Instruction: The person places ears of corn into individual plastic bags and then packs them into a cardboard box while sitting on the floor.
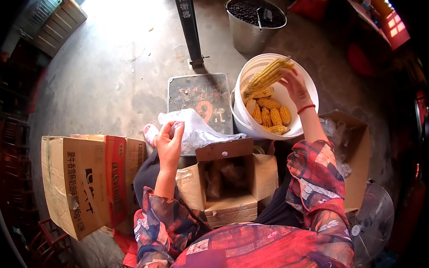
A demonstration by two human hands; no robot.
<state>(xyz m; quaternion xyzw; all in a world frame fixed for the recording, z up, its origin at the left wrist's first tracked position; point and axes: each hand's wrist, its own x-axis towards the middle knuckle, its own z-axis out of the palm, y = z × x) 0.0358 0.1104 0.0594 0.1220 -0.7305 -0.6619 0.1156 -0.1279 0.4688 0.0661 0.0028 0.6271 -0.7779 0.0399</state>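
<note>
Your left hand (pixel 170 137) has a thumb-and-finger pinch on the clear plastic bag (pixel 195 127), which drapes across the near side of the scale platform (pixel 192 91). Your right hand (pixel 295 86) is grasping the corn (pixel 267 79) over the mouth of the white bucket (pixel 311 83); exact cob count unclear. More cobs (pixel 269 115) lie inside the bucket. Open cardboard box (pixel 265 178) between your legs. Steel pail (pixel 252 39) just beyond the bucket.

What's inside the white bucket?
Yellow corn cobs lie in the white bucket; the right hand holds more corn above them. Whatever is beneath the visible cobs is covered.
</note>
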